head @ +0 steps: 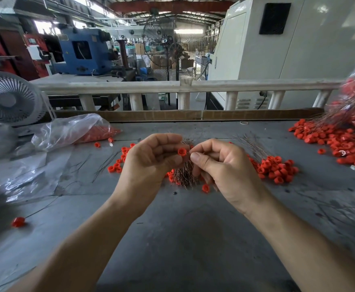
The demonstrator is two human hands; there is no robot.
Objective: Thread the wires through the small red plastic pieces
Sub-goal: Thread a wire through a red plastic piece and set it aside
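Note:
My left hand holds a small red plastic piece between thumb and fingertips, and a bundle of thin wires hangs from the same hand. My right hand pinches a thin wire end right beside the red piece, thumb and forefinger closed on it. Both hands hover above the grey table. Loose red pieces lie in a heap to the right of my right hand, with wires sticking out of them.
A clear plastic bag of red pieces lies at the back left. A large pile of wired red pieces fills the back right. A small white fan stands at left. A lone red piece lies near left.

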